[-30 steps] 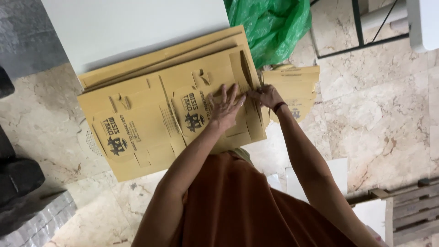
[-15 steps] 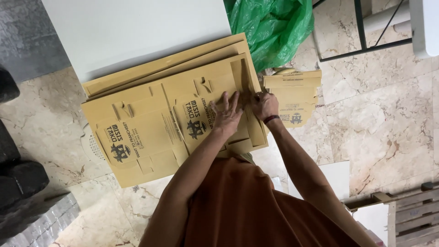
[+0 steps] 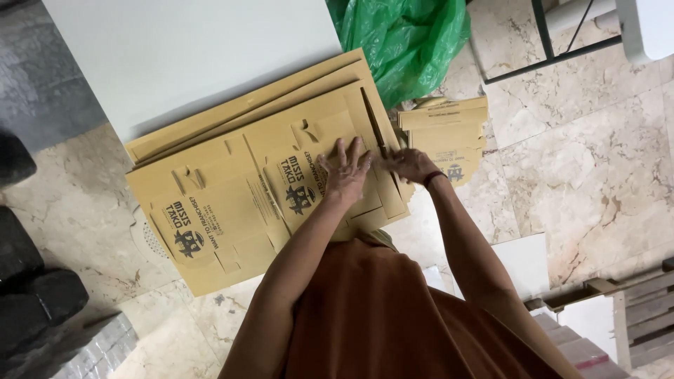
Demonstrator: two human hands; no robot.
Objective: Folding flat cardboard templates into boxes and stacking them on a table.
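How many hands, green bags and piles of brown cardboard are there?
Hands: 2, left hand and right hand
Green bag: 1
Cardboard piles: 2, big pile and small pile
Total: 5

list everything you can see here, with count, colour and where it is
flat cardboard boxes: a stack, count unclear, tan with dark print, on the floor at centre
smaller cardboard stack: one pile, tan, right of the main stack
board: one, pale grey, top left, partly under the cardboard
plastic bag: one, green, top centre
floor: beige marble
metal frame: one, black, top right
dark objects: several, black, left edge
wooden pallet: one, lower right
left hand: flat on the top box
right hand: at the box's right edge, by a slot
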